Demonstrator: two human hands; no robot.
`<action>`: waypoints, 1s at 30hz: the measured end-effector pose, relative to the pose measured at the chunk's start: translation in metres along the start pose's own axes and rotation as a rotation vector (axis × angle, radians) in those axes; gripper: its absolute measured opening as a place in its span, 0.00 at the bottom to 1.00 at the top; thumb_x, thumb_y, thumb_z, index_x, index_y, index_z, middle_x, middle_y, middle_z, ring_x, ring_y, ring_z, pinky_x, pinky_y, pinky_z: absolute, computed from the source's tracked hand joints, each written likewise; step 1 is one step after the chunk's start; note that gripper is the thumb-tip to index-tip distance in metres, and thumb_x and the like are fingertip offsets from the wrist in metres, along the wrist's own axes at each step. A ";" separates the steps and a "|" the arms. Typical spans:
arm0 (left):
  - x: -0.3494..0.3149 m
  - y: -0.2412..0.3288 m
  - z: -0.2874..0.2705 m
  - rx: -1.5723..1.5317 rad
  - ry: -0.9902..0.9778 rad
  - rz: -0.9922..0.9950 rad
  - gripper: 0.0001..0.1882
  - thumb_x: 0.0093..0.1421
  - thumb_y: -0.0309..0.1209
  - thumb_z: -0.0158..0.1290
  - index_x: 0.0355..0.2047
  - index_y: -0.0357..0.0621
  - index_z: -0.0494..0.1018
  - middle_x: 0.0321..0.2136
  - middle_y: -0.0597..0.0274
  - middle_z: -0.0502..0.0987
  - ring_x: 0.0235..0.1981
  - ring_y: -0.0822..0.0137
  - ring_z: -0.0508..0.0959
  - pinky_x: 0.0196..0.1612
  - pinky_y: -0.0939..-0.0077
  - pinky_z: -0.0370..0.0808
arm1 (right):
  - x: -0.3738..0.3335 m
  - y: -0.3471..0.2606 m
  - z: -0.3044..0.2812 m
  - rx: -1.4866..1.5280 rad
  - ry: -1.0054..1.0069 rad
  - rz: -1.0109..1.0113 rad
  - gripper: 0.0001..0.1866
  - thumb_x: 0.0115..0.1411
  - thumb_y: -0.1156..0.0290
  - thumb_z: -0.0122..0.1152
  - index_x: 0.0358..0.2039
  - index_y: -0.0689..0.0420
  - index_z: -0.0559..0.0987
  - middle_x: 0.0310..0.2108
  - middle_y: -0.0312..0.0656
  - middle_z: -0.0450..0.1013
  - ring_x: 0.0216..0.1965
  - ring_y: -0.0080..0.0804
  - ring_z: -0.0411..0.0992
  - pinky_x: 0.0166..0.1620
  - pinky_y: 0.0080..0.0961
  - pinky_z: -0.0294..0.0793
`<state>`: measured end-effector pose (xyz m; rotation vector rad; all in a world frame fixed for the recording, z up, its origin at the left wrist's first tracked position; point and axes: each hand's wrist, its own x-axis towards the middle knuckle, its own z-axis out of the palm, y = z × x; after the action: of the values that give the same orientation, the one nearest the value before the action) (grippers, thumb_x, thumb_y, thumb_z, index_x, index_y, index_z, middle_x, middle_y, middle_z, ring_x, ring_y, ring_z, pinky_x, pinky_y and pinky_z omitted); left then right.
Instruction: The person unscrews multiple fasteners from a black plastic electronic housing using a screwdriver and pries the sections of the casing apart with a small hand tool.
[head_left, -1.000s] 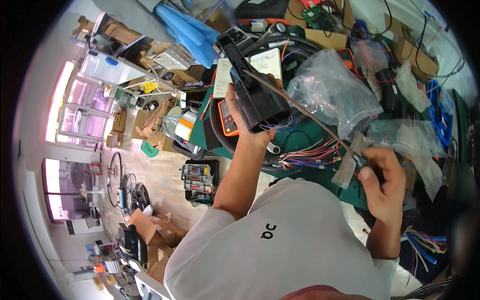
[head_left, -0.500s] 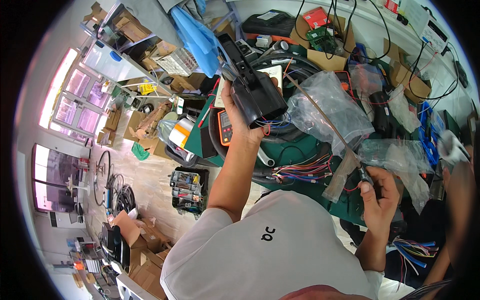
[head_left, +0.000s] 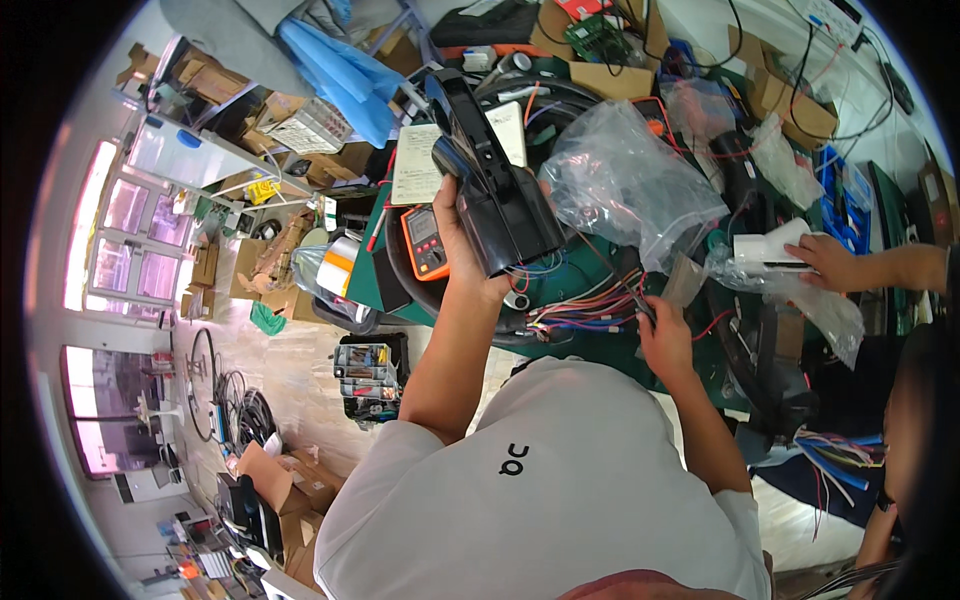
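My left hand (head_left: 468,240) is wrapped round a black plastic housing (head_left: 512,222), held tilted above the bench. Thin coloured wires (head_left: 530,275) hang from its lower end. My right hand (head_left: 666,332) is closed on the handle of a long thin screwdriver (head_left: 618,278). Its shaft points up and left toward the lower end of the housing; whether the tip touches cannot be made out. Beneath the shaft lies a bundle of coloured wires (head_left: 590,315). An orange multimeter (head_left: 425,243) and an open notebook (head_left: 415,170) lie behind my left hand.
Clear plastic bags (head_left: 630,175) cover part of the green bench mat. At the right, another person's hand (head_left: 828,262) touches a white object (head_left: 768,250). Cardboard boxes (head_left: 785,100) and a blue bin (head_left: 842,205) stand at the back. An open toolbox (head_left: 368,375) is on the floor.
My right hand has moved left with the screwdriver, bringing its shaft below the housing. The view has shifted. The other person's hand has come over the bench with the white object.
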<state>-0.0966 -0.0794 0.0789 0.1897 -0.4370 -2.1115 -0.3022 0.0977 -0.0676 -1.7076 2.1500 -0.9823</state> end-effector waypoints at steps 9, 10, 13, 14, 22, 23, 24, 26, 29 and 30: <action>-0.027 -0.055 -0.015 0.312 0.195 -0.225 0.35 0.59 0.57 0.41 0.52 0.36 0.65 0.40 0.49 0.75 0.41 0.56 0.78 0.45 0.63 0.78 | 0.091 -0.111 -0.090 0.269 0.007 -0.396 0.29 0.50 0.71 0.63 0.53 0.64 0.67 0.48 0.52 0.68 0.51 0.50 0.66 0.55 0.36 0.63; -0.027 -0.058 -0.011 0.333 0.197 -0.233 0.34 0.59 0.56 0.43 0.51 0.36 0.65 0.40 0.49 0.75 0.40 0.57 0.78 0.46 0.63 0.77 | 0.093 -0.109 -0.095 0.335 -0.128 -0.362 0.30 0.49 0.72 0.62 0.53 0.64 0.67 0.48 0.52 0.68 0.51 0.48 0.67 0.55 0.35 0.64; -0.031 -0.061 -0.001 0.362 0.174 -0.279 0.32 0.58 0.53 0.47 0.49 0.36 0.65 0.39 0.51 0.76 0.39 0.60 0.78 0.45 0.65 0.76 | 0.096 -0.104 -0.102 0.482 -0.376 -0.271 0.28 0.49 0.74 0.61 0.51 0.64 0.67 0.45 0.52 0.69 0.48 0.47 0.68 0.51 0.35 0.66; -0.029 -0.061 -0.002 0.373 0.191 -0.288 0.31 0.58 0.53 0.47 0.49 0.36 0.65 0.38 0.52 0.76 0.38 0.60 0.79 0.44 0.66 0.77 | 0.095 -0.101 -0.098 0.495 -0.352 -0.256 0.26 0.49 0.73 0.61 0.49 0.65 0.68 0.42 0.53 0.69 0.45 0.48 0.69 0.47 0.35 0.68; -0.027 -0.063 0.000 0.493 0.237 -0.250 0.29 0.58 0.50 0.49 0.46 0.34 0.67 0.35 0.53 0.77 0.33 0.64 0.79 0.38 0.71 0.78 | 0.083 -0.098 -0.095 0.364 -0.187 -0.304 0.18 0.52 0.73 0.58 0.43 0.66 0.69 0.34 0.53 0.71 0.33 0.55 0.72 0.37 0.39 0.71; -0.026 -0.064 0.004 0.465 0.242 -0.245 0.27 0.58 0.47 0.51 0.45 0.33 0.67 0.34 0.54 0.77 0.32 0.65 0.79 0.36 0.72 0.79 | 0.081 -0.099 -0.094 0.364 -0.143 -0.314 0.17 0.52 0.73 0.58 0.42 0.66 0.69 0.34 0.53 0.71 0.32 0.55 0.72 0.36 0.40 0.71; -0.026 -0.066 0.004 0.460 0.240 -0.245 0.27 0.58 0.47 0.51 0.45 0.33 0.67 0.34 0.54 0.77 0.32 0.65 0.79 0.37 0.71 0.79 | 0.078 -0.100 -0.093 0.365 -0.098 -0.323 0.17 0.52 0.74 0.58 0.42 0.66 0.69 0.33 0.53 0.71 0.32 0.55 0.72 0.36 0.40 0.71; -0.025 -0.067 0.005 0.457 0.235 -0.249 0.28 0.57 0.48 0.51 0.46 0.33 0.67 0.35 0.54 0.77 0.32 0.65 0.79 0.38 0.71 0.78 | 0.074 -0.100 -0.093 0.379 -0.078 -0.304 0.18 0.52 0.74 0.58 0.43 0.66 0.68 0.36 0.54 0.71 0.35 0.55 0.71 0.38 0.41 0.71; -0.022 -0.068 0.001 0.443 0.231 -0.259 0.30 0.57 0.49 0.51 0.47 0.33 0.67 0.36 0.53 0.77 0.34 0.64 0.79 0.40 0.70 0.78 | 0.075 -0.099 -0.097 0.414 -0.087 -0.265 0.26 0.51 0.74 0.58 0.51 0.65 0.65 0.46 0.57 0.67 0.47 0.57 0.68 0.47 0.41 0.69; -0.022 -0.068 0.003 0.446 0.209 -0.263 0.30 0.57 0.49 0.51 0.48 0.33 0.66 0.37 0.52 0.77 0.35 0.63 0.79 0.41 0.69 0.78 | 0.079 -0.102 -0.099 0.430 -0.043 -0.277 0.29 0.51 0.75 0.58 0.54 0.65 0.63 0.50 0.57 0.65 0.52 0.57 0.64 0.51 0.41 0.67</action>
<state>-0.1385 -0.0268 0.0551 0.7539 -0.7866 -2.1904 -0.3017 0.0505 0.0879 -1.8050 1.5498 -1.3470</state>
